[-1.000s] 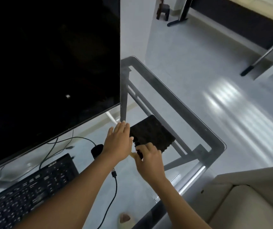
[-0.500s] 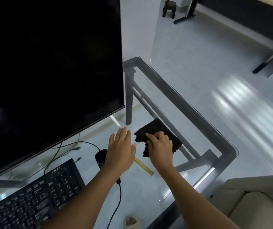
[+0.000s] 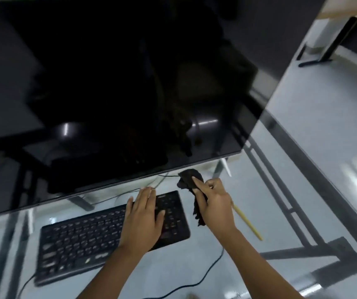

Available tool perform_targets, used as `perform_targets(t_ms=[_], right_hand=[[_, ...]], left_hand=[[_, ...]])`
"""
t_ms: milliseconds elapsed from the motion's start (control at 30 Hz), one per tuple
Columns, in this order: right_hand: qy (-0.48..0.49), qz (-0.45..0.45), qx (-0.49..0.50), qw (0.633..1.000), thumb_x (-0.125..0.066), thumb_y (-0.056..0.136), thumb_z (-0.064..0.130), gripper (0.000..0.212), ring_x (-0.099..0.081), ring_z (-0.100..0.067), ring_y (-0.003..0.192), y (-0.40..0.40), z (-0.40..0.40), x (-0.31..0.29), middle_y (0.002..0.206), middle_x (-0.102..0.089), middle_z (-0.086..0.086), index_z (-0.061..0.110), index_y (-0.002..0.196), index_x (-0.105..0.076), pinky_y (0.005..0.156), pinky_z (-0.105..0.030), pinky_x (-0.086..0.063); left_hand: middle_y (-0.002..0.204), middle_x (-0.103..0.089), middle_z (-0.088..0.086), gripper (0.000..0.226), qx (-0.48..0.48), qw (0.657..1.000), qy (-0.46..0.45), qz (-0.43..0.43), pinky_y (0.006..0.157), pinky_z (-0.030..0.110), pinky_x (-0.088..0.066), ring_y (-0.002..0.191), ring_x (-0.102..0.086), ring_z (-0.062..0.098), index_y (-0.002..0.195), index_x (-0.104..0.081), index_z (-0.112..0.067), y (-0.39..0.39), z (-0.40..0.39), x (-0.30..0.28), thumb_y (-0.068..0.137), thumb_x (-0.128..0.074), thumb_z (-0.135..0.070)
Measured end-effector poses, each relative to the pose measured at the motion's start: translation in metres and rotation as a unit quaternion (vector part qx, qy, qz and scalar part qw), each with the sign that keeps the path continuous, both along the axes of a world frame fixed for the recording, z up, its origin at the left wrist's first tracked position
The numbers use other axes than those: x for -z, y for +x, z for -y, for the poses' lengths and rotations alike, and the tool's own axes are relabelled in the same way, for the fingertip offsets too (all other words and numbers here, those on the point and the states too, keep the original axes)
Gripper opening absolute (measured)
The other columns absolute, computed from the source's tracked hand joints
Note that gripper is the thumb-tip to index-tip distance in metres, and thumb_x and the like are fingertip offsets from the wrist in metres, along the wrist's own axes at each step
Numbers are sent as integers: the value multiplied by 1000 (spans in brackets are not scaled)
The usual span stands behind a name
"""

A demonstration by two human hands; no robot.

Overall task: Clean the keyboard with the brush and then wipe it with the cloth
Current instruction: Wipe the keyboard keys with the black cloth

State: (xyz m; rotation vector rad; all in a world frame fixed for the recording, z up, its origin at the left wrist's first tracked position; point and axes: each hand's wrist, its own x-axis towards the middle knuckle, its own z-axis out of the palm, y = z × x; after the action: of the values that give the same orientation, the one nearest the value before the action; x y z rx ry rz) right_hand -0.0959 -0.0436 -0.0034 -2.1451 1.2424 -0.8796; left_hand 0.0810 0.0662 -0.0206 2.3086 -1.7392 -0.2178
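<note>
The keyboard [image 3: 99, 234], black, lies flat on the glass desk [image 3: 194, 272] in the lower-left centre of the frame. The left hand [image 3: 145, 216] rests on its right end, fingers straight and released. Just right of the keyboard, the right hand [image 3: 215, 203] grasps the dark cloth [image 3: 189, 179], bunched, one end hanging below the palm. The brush [image 3: 247, 222], a pale yellow stick, lies on the glass right of that hand, partly hidden by it. The dark monitor [image 3: 108, 83] fills the upper frame. A black cable [image 3: 205, 275] crosses the glass at lower centre.
</note>
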Motion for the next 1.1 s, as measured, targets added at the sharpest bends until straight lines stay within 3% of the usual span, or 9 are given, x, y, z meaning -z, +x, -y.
perform_targets(t_ms=[100,267,367,433,533,600,733,933,1100], right_hand=[[-28,-9,-60,998,-45,94,33,38,-48,-7,67,48,-29,-4,90,-43,6,18,122,-67,76,-5,-42],[-36,-33,-131,990,-46,94,32,36,-52,-15,70,107,-83,7,89,-40,7,20,122,-66,71,-24,-51],[16,-36,-176,984,-50,96,26,32,-44,3,75,142,-121,10,89,-41,12,16,122,-67,73,-4,-39],[66,-60,-212,973,-51,96,21,31,-42,5,80,165,-143,15,95,-48,6,17,123,-65,72,-1,-34],[82,-107,-236,962,-53,95,21,30,-47,-12,86,187,-168,27,101,-50,-3,24,123,-64,74,-14,-38],[14,-172,-239,956,-62,91,25,31,-48,-15,87,194,-179,35,102,-49,0,23,122,-64,74,-24,-46],[-67,-254,-221,939,-45,92,52,45,-48,-20,97,197,-186,42,117,-48,2,35,133,-53,79,-36,-44],[-77,-249,-161,952,-75,79,12,49,-52,-24,83,192,-174,47,103,-55,-5,28,124,-65,72,-37,-48],[-41,-213,-86,972,-76,77,5,50,-51,-25,80,178,-195,57,100,-54,-9,22,122,-66,69,-44,-52]], left_hand=[[152,-35,8,65,-41,999,7,8,118,46,-18,144,-26,22,145,-37,-9,48,-42,-4,94,-44,-49],[155,-31,8,81,-85,996,4,-5,119,44,-13,145,-21,21,148,-31,-7,118,-115,-6,88,-26,-61],[159,-18,2,87,-89,995,8,-47,120,40,-5,148,-7,15,152,-20,-10,156,-166,6,87,-28,-67],[161,0,-7,98,-82,993,34,-84,121,42,1,147,8,7,154,-6,-15,177,-193,16,82,-28,-78],[159,12,-13,117,-63,989,66,-120,121,41,5,144,18,0,153,6,-20,198,-210,24,69,-36,-90],[160,12,-13,125,-47,987,68,-136,121,41,5,143,20,-1,153,8,-21,210,-209,25,64,-48,-88],[160,15,-12,132,0,987,80,-139,120,38,8,142,22,-1,153,12,-22,227,-201,30,61,-61,-83],[159,16,-16,133,20,984,81,-160,120,35,10,141,23,-4,152,14,-26,234,-200,35,59,-63,-82],[158,20,-17,135,28,982,73,-174,119,32,11,141,22,-3,151,16,-25,236,-201,35,59,-64,-82]])
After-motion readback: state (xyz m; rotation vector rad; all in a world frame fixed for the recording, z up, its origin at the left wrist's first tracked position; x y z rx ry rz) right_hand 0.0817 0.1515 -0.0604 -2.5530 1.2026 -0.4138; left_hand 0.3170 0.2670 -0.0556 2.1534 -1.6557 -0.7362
